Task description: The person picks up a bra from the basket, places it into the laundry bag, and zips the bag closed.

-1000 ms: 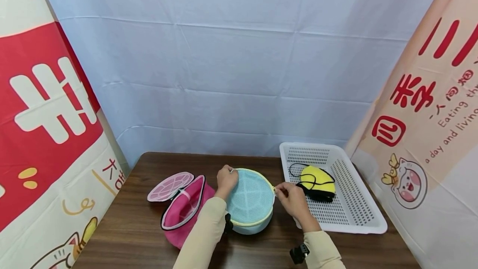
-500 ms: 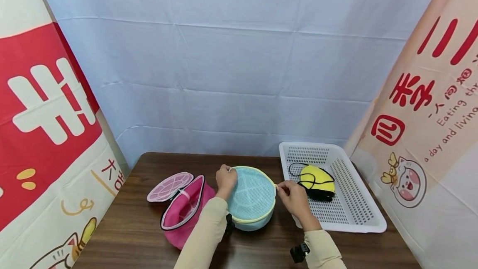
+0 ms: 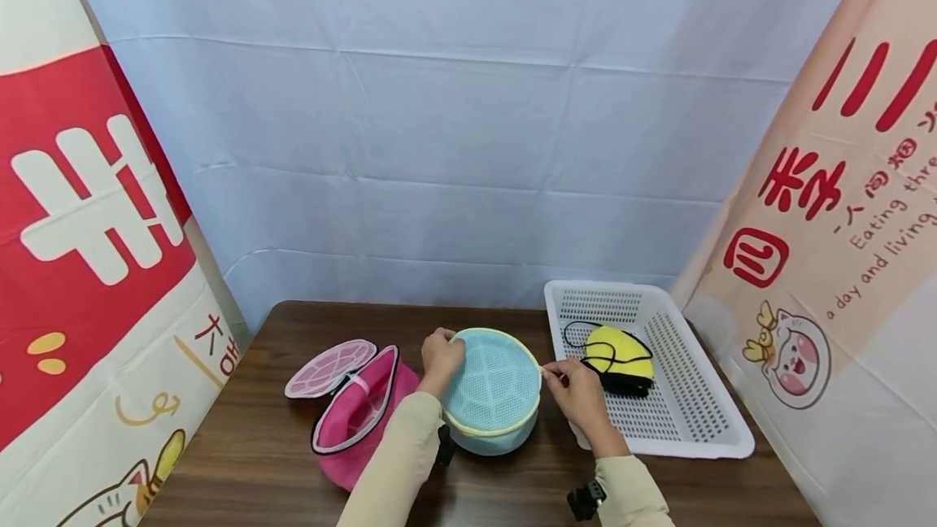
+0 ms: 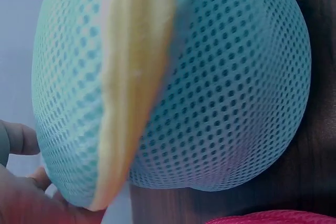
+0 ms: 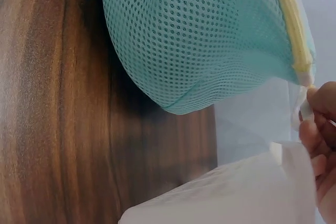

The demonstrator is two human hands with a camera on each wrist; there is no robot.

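Note:
A round blue mesh bag with a yellow zipper rim stands on the table, its lid lying over the top. My left hand grips the bag's upper left edge, thumb on the lid. In the left wrist view, the yellow zipper band runs down the mesh and the left fingers hold its far end. My right hand pinches a small tab at the bag's right rim. The right wrist view shows thumb and fingers closed on this pale tab, at the end of the yellow band.
Left of the blue bag is a pink bag, its lid folded back. A white perforated basket at the right holds a yellow and black item with a black cord. Printed cloths hang at both sides of the brown table.
The blue bag's right rim has shifted slightly right along with my right hand, which keeps its pinch. My left hand holds the same edge.

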